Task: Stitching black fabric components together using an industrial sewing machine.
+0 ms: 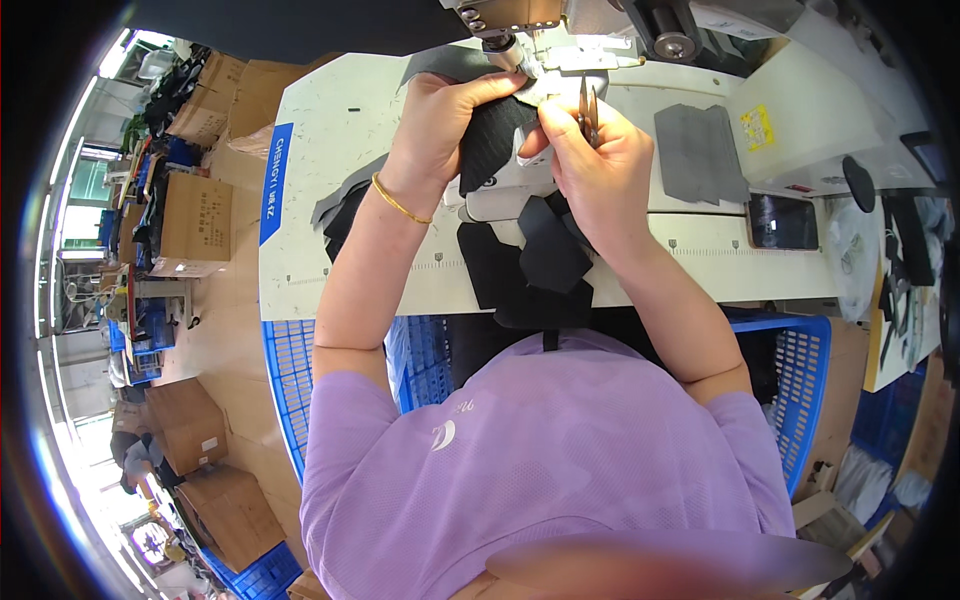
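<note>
My left hand (445, 115) is closed on a black fabric piece (492, 140), its thumb pressed near the needle area of a sewing machine (520, 18). Opposite it, my right hand (605, 155) has a small pair of dark scissors (588, 112) tucked in the fingers, blades pointing away from me. Its thumb and forefinger pinch close to the fabric's edge; what lies between those fingertips is too small to make out. Below my hands, black cut pieces (488, 262) and a dark grey angular piece (556, 250) hang over the table's front edge.
On the white sewing table (385, 285), grey pieces (695, 150) lie right and dark pieces (345, 205) left. A phone (783, 222) rests near the right end. Blue plastic baskets (285, 375) stand below the table. Cardboard boxes (193, 218) line the floor at left.
</note>
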Motion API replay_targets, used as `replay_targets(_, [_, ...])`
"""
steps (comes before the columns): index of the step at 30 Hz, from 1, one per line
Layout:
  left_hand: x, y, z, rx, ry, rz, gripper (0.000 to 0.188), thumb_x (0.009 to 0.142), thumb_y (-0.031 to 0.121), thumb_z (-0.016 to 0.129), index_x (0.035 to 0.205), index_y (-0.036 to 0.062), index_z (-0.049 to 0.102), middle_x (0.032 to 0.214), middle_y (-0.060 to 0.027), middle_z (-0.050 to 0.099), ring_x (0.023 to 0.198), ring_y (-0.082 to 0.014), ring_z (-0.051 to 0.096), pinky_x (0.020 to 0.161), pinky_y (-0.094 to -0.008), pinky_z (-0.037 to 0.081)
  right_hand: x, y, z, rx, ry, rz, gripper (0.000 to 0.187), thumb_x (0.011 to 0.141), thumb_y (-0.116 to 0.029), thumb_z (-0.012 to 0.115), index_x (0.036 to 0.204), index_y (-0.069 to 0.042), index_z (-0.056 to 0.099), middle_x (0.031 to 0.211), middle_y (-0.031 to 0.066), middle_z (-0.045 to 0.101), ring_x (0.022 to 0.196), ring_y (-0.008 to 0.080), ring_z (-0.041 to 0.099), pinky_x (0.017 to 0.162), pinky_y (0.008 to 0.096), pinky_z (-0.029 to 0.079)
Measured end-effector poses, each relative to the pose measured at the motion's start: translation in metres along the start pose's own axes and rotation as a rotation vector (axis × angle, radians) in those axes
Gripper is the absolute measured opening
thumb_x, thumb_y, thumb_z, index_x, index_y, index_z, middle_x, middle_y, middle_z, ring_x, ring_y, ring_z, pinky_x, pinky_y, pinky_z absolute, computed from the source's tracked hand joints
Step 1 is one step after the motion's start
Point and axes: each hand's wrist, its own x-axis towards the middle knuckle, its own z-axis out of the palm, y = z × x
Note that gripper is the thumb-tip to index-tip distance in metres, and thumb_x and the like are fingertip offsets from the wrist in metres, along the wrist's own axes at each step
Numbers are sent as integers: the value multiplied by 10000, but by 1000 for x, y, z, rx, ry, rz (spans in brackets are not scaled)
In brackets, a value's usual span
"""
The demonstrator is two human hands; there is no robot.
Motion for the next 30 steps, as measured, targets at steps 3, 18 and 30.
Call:
replay_targets(3, [-3, 3, 0, 76, -8, 20, 173, 882, 51, 675, 993, -81, 677, 907, -113, 697, 768, -145, 673, 675, -243, 527, -3, -3, 1, -6, 2, 4, 226, 899, -147, 583, 710, -45, 650, 517, -47, 514, 471, 18, 405, 462, 229, 323])
replay_targets(18, [1, 2, -11, -14, -86, -53, 203, 825, 23, 714, 990, -92, 685, 908, -145, 705, 764, -166, 681, 704, -264, 554, -2, -2, 0, -2, -31, 27, 236, 924, -142, 584, 734, -33, 674, 556, -39, 583, 493, 1, 407, 458, 219, 314])
replay_targets(30, [15, 2, -5, -18, -18, -2, 139, 807, 22, 719, 922, -56, 704, 868, -123, 705, 703, -164, 682, 635, -255, 554, -5, 1, -2, 11, -56, 76, 145, 901, -117, 610, 862, -10, 700, 635, -10, 662, 532, -12, 430, 482, 200, 339])
